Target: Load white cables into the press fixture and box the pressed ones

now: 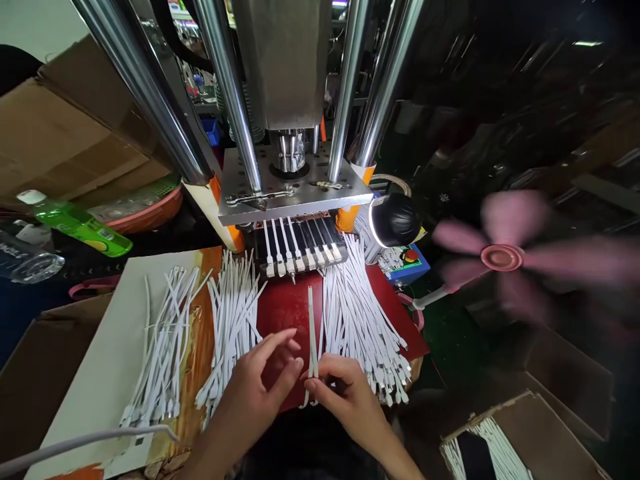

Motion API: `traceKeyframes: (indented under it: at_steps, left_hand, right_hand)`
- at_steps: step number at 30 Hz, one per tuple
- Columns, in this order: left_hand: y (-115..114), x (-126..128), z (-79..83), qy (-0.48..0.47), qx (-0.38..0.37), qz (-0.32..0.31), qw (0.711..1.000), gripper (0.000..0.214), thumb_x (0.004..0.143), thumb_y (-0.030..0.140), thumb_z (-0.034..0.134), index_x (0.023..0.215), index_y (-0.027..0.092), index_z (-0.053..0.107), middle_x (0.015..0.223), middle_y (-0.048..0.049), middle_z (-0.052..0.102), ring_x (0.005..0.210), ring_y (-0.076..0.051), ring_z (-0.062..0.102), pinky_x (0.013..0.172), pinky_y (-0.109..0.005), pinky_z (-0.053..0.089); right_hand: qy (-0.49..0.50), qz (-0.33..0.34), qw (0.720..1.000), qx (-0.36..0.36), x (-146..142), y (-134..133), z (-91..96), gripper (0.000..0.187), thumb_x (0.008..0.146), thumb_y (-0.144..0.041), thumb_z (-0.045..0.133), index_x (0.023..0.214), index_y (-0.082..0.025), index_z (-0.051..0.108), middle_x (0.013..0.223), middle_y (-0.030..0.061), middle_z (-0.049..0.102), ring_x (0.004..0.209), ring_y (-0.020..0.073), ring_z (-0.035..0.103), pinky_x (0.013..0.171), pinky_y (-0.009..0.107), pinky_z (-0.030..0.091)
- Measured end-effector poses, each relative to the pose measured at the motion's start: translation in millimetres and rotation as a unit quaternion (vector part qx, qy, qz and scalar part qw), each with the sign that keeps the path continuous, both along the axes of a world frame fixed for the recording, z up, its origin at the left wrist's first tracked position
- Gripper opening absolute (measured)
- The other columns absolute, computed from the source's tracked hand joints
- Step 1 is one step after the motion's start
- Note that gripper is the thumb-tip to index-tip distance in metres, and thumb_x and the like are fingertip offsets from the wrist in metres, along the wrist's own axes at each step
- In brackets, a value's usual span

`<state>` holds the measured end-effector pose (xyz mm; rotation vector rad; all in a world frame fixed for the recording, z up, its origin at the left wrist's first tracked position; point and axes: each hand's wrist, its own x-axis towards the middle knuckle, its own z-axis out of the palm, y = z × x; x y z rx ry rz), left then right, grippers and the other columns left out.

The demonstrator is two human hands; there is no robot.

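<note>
My right hand [347,390] pinches a few thin white flat cables [311,327] between thumb and fingers, their upper ends pointing toward the machine. Just left of them is my left hand [263,373], fingers curved and apart, with nothing visible in it. A large bundle of white cables with blocky ends [357,313] lies right of my hands. Another pile of white cables [235,307] lies to the left, partly behind my left hand. Ahead, several white cables sit side by side in a dark mould [303,243] under the press plate [295,200].
Steel columns [227,87] rise around the press. A loose cable group [165,340] lies on a pale board [110,340] at left, near a green bottle [83,223]. A pink fan [501,257] spins at right, blades blurred. A cardboard box [545,427] of cables stands lower right.
</note>
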<state>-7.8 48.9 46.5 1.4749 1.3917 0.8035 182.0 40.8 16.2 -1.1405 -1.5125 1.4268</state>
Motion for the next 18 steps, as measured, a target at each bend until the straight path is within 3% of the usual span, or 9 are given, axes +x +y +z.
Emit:
traceKeyframes:
  at_steps: [2,6,11,18]
  left_hand:
    - [22.2,1.5,8.7,-0.068,-0.014,-0.025,0.997,0.045,0.093,0.05,0.067,0.128,0.022,0.069,0.11,-0.0076,0.077,0.096,-0.022,0.072,0.089,-0.032,0.057]
    - [46.0,9.0,14.5,-0.131,-0.004,-0.056,0.99,0.022,0.093,0.041,0.071,0.097,0.02,0.079,0.091,-0.0043,0.077,0.085,-0.018,0.071,0.08,-0.027,0.056]
    - [45.5,10.0,14.0,-0.135,0.064,-0.045,0.988,0.012,0.09,0.03,0.077,0.081,0.022,0.08,0.082,-0.0029,0.075,0.08,-0.016,0.071,0.075,-0.024,0.055]
    - [42.6,10.5,14.4,-0.143,0.053,-0.044,0.987,0.012,0.092,0.027,0.076,0.081,0.024,0.081,0.082,-0.0021,0.073,0.069,-0.014,0.07,0.069,-0.026,0.056]
  right_hand:
    - [-0.012,0.0,1.0,0.017,-0.4,-0.8,-3.3,0.039,0.097,-0.048,0.068,0.072,-0.018,0.072,0.067,-0.0013,0.056,0.065,0.0126,0.051,0.063,0.025,0.036]
    - [-0.006,-0.004,1.0,0.024,-0.9,-1.1,-12.5,0.03,0.099,-0.044,0.067,0.086,-0.019,0.08,0.072,0.0011,0.064,0.068,0.0139,0.057,0.064,0.025,0.039]
    - [0.018,-0.023,0.999,0.027,-2.5,0.2,-15.2,0.029,0.102,-0.039,0.061,0.092,-0.021,0.082,0.082,0.0037,0.067,0.075,0.0154,0.061,0.068,0.025,0.043]
    - [0.03,-0.034,0.998,0.041,-9.4,8.0,-13.1,0.03,0.102,-0.032,0.06,0.081,-0.02,0.076,0.079,0.0023,0.064,0.073,0.0146,0.06,0.069,0.025,0.043]
